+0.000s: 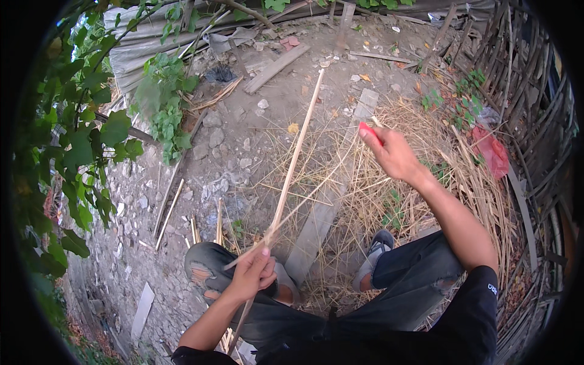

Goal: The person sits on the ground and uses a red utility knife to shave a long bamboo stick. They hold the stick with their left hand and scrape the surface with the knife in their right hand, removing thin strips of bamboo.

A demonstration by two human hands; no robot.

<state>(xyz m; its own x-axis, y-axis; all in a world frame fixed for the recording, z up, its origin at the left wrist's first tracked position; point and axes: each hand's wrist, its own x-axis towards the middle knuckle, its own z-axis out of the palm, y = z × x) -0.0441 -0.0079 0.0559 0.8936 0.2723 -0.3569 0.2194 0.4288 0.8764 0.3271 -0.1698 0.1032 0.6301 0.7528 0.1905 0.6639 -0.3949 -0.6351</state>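
One broad heap of straw (371, 201) spreads across the ground at right, and look at that black sleeve (471, 310): small white lettering (493, 289) near its hem! Now the long pale stick (298, 149), slim and nearly straight, slants up ahead of the knees, a thinner strip (246, 255) crossing it just above the left hand (252, 275), whose grip wraps firmly round it. Right hand (394, 156), well apart: grip curled tight on a small red object (370, 135)!
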